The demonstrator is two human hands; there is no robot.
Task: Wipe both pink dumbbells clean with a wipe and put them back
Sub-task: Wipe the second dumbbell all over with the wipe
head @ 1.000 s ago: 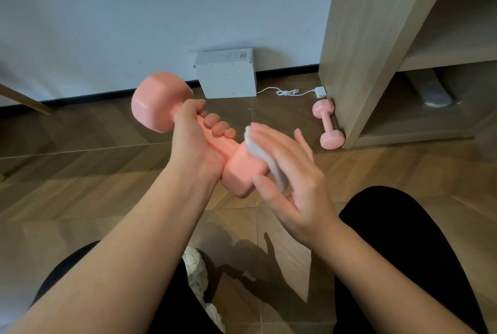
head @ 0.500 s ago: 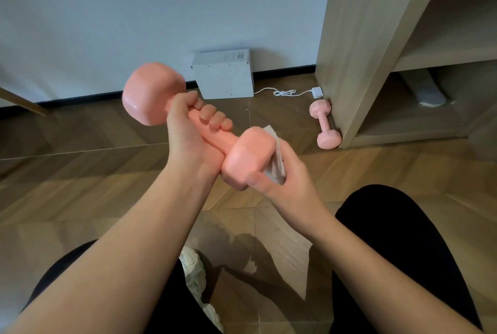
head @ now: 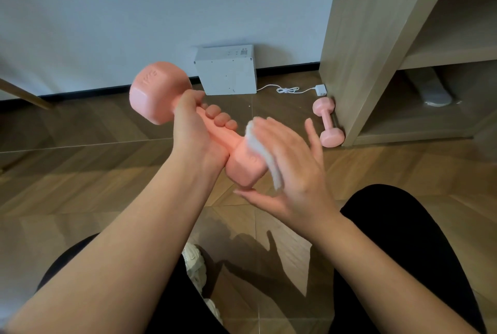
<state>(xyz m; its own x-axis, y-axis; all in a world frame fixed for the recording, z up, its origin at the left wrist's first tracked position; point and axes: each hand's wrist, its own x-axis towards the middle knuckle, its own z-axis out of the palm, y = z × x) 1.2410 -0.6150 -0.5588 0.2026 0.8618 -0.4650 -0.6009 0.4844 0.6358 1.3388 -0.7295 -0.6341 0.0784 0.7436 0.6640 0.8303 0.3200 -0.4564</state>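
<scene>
My left hand [head: 197, 134] grips the handle of a pink dumbbell [head: 157, 91] held in the air, one head up at the left, the other head down near the middle. My right hand [head: 290, 169] presses a white wipe [head: 265, 156] flat against the lower head, fingers stretched out over it. The second pink dumbbell [head: 328, 121] lies on the wooden floor against the foot of the wooden shelf unit [head: 357, 51].
A grey box [head: 227, 70] stands against the wall, with a white cable and plug [head: 320, 89] running to the shelf unit. A grey object [head: 433, 91] lies on the lowest shelf. My black-trousered knees and a white shoe [head: 195, 266] fill the bottom.
My right hand has come from under the lower head round to its right side, fingers now spread flat over the wipe. The dumbbell has stayed tilted in my left hand.
</scene>
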